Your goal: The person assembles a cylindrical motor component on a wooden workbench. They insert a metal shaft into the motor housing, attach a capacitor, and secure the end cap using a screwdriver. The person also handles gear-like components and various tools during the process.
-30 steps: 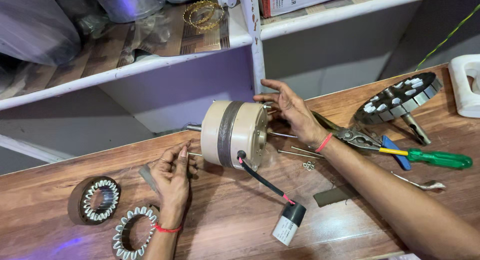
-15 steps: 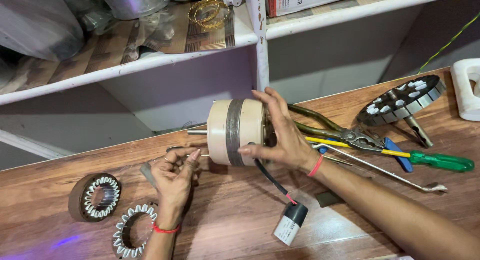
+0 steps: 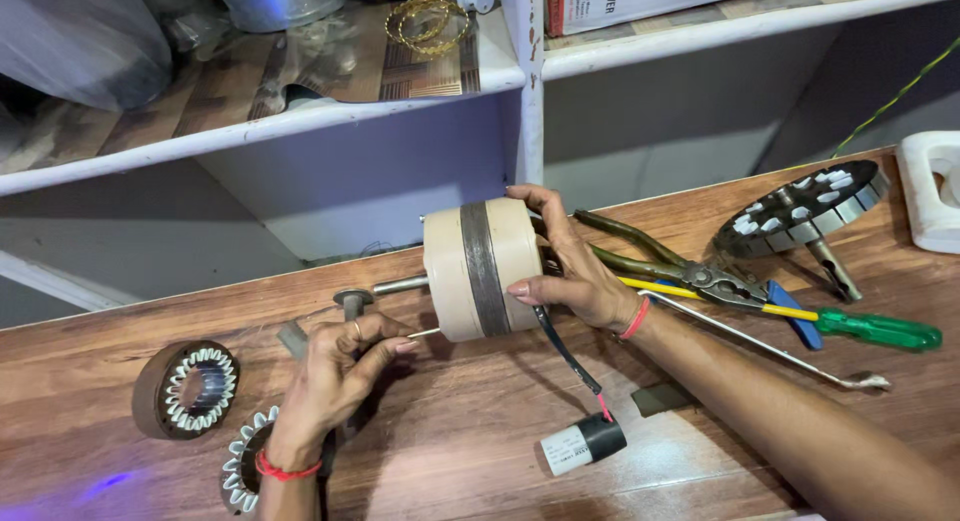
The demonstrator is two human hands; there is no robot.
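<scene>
My right hand (image 3: 573,271) grips a cream cylindrical fan motor (image 3: 480,269) with a dark band round its middle, held above the wooden table (image 3: 460,451) with its steel shaft (image 3: 400,285) pointing left. A black and red lead hangs from the motor down to a small black and white capacitor (image 3: 582,444) lying on the table. My left hand (image 3: 335,376) is at the motor's left side, fingers pinched on a thin metal bolt (image 3: 424,333) that sticks out of the housing. A grey T-handled tool (image 3: 351,302) shows just above that hand.
Two stator rings (image 3: 186,388) (image 3: 243,468) lie at the left. Right of the motor lie pliers (image 3: 672,263), a green and yellow screwdriver (image 3: 850,326), a thin metal rod (image 3: 770,345) and a rotor on a shaft (image 3: 808,212). A white block (image 3: 932,191) sits far right. Shelves (image 3: 300,121) rise behind.
My right hand has turned the motor and brought it slightly left and forward, off the tools. My left hand has closed its fingers on the thin bolt at the motor's left face.
</scene>
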